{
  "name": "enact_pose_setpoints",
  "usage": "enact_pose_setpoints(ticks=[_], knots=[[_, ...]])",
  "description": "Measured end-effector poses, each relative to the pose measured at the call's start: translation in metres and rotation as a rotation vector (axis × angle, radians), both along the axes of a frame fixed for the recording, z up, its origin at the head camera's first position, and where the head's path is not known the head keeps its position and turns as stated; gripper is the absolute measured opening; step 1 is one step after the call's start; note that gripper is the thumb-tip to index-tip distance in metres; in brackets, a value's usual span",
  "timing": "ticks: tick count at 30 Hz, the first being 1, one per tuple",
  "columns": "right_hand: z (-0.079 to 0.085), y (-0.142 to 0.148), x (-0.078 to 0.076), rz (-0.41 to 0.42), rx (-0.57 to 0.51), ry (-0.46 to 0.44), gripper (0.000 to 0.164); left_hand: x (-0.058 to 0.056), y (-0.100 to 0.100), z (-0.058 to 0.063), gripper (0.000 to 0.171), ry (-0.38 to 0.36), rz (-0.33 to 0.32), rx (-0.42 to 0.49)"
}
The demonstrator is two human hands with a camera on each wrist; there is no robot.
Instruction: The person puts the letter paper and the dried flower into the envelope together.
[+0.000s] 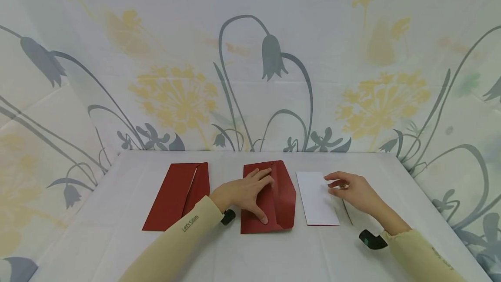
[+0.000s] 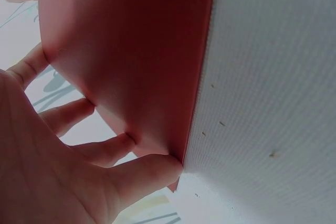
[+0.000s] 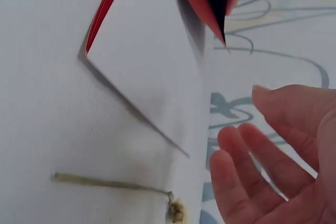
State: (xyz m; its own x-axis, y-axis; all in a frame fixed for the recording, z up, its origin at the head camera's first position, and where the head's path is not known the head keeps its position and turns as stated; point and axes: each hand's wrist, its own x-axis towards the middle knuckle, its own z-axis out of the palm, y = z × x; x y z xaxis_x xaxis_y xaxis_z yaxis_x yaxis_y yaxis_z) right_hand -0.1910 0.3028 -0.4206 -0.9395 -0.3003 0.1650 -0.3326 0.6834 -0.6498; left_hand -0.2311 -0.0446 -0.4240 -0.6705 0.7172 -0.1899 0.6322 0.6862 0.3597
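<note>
In the head view, your left hand [image 1: 247,191] rested with its fingers spread on the middle red envelope [image 1: 274,217], thumb and fingertips well apart. The envelope's long side ran away from you, and its pointed flap [image 1: 286,198] opened out to the right. The white card [image 1: 318,206] lay just beside that flap, its long axis running almost parallel; this side-by-side placing looked like the relation that counted most. Your right hand [image 1: 355,191] was the nearer one to the card, at its far right edge, fingers softly bent. A second red envelope [image 1: 164,206] lay to the left, a thin pale edge showing along its slanted opening.

In the left wrist view, your thumb and fingertips touched the red paper in a wide spread, curled round nothing. The paper looked smooth and matte, with a crisp straight border against the finely ribbed white cloth [image 2: 268,87], which carried tiny brown specks.

In the right wrist view, your right hand was empty, a moderate gap between thumb and fingers, and its tips looked clear of the card. The card appeared stiff, flat and sharp-cornered, with red layers under its edge. Near it on the cloth lay a dry sprig [image 3: 110,183], its stem thin and straight, its head brown and shrivelled.
</note>
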Motion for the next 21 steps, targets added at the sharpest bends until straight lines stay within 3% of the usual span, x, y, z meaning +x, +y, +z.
enact_pose_setpoints(ticks=[11,21], knots=[[-0.008,0.012,-0.009,-0.075,0.055,-0.026,0.029,0.0,0.0,0.001,0.092,0.005,0.0,0.002],[-0.018,-0.001,-0.016,-0.095,0.026,-0.108,0.034,0.001,0.0,0.001,0.09,0.002,0.003,0.003]])
